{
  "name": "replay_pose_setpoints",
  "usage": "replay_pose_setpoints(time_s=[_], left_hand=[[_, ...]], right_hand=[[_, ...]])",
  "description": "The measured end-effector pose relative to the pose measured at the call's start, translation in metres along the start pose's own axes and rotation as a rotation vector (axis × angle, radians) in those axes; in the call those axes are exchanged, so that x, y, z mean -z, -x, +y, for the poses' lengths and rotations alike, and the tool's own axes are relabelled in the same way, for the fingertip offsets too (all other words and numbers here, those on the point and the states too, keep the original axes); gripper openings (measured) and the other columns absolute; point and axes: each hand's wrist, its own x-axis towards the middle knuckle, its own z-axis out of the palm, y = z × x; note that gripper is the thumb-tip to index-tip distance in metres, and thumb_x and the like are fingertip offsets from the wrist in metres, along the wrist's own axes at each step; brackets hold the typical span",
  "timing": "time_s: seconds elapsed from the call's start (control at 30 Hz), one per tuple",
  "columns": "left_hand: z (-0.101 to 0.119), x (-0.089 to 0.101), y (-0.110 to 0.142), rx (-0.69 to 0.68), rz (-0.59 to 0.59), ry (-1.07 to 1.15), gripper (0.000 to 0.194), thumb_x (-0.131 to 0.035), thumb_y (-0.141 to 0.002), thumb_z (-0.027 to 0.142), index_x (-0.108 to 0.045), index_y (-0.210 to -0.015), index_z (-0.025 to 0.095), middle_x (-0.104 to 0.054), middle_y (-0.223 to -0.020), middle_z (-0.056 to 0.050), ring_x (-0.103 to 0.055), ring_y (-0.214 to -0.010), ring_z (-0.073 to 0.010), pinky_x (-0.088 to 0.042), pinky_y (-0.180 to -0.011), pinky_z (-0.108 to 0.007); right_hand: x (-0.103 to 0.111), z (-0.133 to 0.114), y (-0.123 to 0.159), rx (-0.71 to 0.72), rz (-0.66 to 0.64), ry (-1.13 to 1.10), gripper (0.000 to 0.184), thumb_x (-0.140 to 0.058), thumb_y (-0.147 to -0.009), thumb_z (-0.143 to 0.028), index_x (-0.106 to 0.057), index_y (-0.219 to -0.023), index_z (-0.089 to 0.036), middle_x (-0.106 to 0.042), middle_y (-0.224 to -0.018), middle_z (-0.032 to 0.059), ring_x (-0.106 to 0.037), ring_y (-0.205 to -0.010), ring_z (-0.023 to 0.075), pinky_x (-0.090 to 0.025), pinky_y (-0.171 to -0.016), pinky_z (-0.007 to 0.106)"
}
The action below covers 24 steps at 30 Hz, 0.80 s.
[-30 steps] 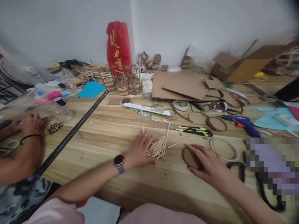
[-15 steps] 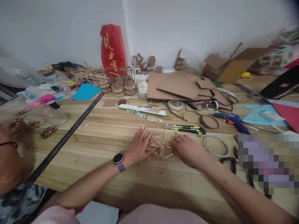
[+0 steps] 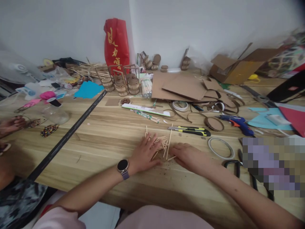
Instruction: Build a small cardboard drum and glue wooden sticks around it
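Left hand (image 3: 145, 154) spread wide, palm down, on the pile of sticks (image 3: 163, 142) on the table (image 3: 107, 136). Right hand (image 3: 188, 156) curled just beside the pile, can't tell if it's holding anything. Utility knife (image 3: 194, 130) lies beyond.

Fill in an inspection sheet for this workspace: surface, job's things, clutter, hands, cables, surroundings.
Surface: wooden table; dark specks near the hands; black strip across the left.
Job's things: small sticks piled loosely; cutter beyond, blade exposed.
Clutter: cardboard, glue gun, baskets, blue paper.
Hands: left hand spread over the pile; right hand curled beside it, underside hidden.
Cables: possible white cord at right, too blurred to trace.
Surroundings: wall behind, fan and co-worker's hand at left.
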Motion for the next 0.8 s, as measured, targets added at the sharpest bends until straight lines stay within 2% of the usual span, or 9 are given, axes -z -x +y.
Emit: replay_pose_setpoints(time_s=[0.1, 0.2, 0.33, 0.47, 0.57, 0.63, 0.7, 0.8], left_hand=[[0.005, 0.005, -0.006, -0.068, -0.038, -0.044, 0.06, -0.049, -0.094, 0.053, -0.033, -0.149, 0.032, -0.023, -0.162, -0.007, -0.009, -0.15, -0.037, -0.016, -0.118, -0.061], [0.006, 0.006, -0.012, -0.017, -0.043, -0.076, 0.05, -0.043, -0.099, 0.045, -0.038, -0.146, 0.032, -0.03, -0.159, -0.006, -0.016, -0.148, -0.0376, -0.022, -0.117, -0.061], [-0.001, 0.002, -0.011, 0.096, 0.003, -0.077, 0.052, -0.042, -0.099, 0.043, -0.038, -0.147, 0.023, -0.031, -0.157, -0.014, -0.02, -0.147, -0.0376, -0.027, -0.115, -0.059], [-0.007, -0.003, -0.005, 0.091, 0.088, -0.065, 0.059, -0.039, -0.098, 0.051, -0.035, -0.147, 0.017, -0.027, -0.158, -0.019, -0.017, -0.148, -0.0356, -0.027, -0.116, -0.059], [-0.008, -0.005, -0.002, 0.066, 0.125, -0.069, 0.066, -0.038, -0.098, 0.053, -0.028, -0.149, 0.013, -0.025, -0.158, -0.022, -0.015, -0.149, -0.0345, -0.027, -0.116, -0.057], [-0.008, -0.005, -0.001, 0.064, 0.12, -0.075, 0.071, -0.038, -0.097, 0.056, -0.025, -0.15, 0.01, -0.023, -0.157, -0.025, -0.014, -0.149, -0.036, -0.027, -0.117, -0.057], [-0.006, -0.004, -0.002, 0.068, 0.097, -0.086, 0.071, -0.038, -0.097, 0.056, -0.025, -0.151, 0.011, -0.021, -0.158, -0.025, -0.014, -0.149, -0.0378, -0.026, -0.116, -0.057], [-0.003, -0.001, -0.003, 0.066, 0.061, -0.101, 0.065, -0.039, -0.097, 0.055, -0.028, -0.151, 0.02, -0.02, -0.16, -0.02, -0.014, -0.148, -0.0387, -0.026, -0.116, -0.058]], right_hand=[[-0.018, 0.0, 0.002, 0.009, 0.022, 0.069, 0.026, -0.046, -0.087, -0.007, -0.064, -0.101, -0.019, -0.071, -0.1, 0.0103, -0.064, -0.094, 0.0229, -0.045, -0.083, 0.034], [-0.027, -0.002, 0.002, -0.01, 0.039, 0.088, 0.027, -0.043, -0.086, -0.005, -0.063, -0.1, -0.017, -0.071, -0.097, 0.0127, -0.064, -0.092, 0.025, -0.045, -0.083, 0.036], [-0.019, -0.006, 0.0, -0.039, 0.044, 0.054, 0.019, -0.048, -0.082, -0.007, -0.06, -0.092, -0.017, -0.071, -0.09, 0.0123, -0.064, -0.085, 0.0246, -0.045, -0.075, 0.033], [-0.007, -0.006, -0.016, -0.106, 0.08, -0.016, 0.012, -0.048, -0.086, -0.013, -0.057, -0.095, -0.016, -0.068, -0.082, 0.007, -0.062, -0.073, 0.0188, -0.043, -0.064, 0.027], [-0.003, -0.006, -0.031, -0.17, 0.129, -0.044, 0.018, -0.042, -0.092, -0.012, -0.057, -0.101, -0.015, -0.067, -0.09, 0.0075, -0.062, -0.078, 0.0166, -0.043, -0.067, 0.025], [-0.002, -0.007, -0.035, -0.171, 0.13, -0.047, 0.018, -0.043, -0.094, -0.015, -0.061, -0.097, -0.016, -0.067, -0.094, 0.0079, -0.062, -0.085, 0.0171, -0.043, -0.072, 0.026], [-0.003, -0.01, -0.035, -0.143, 0.098, -0.042, 0.018, -0.048, -0.094, -0.017, -0.066, -0.089, -0.017, -0.068, -0.091, 0.0069, -0.063, -0.086, 0.0174, -0.043, -0.074, 0.026], [-0.006, -0.018, -0.032, -0.138, 0.05, -0.007, 0.017, -0.055, -0.09, -0.017, -0.07, -0.082, -0.017, -0.07, -0.087, 0.0077, -0.065, -0.085, 0.0196, -0.042, -0.073, 0.028]])
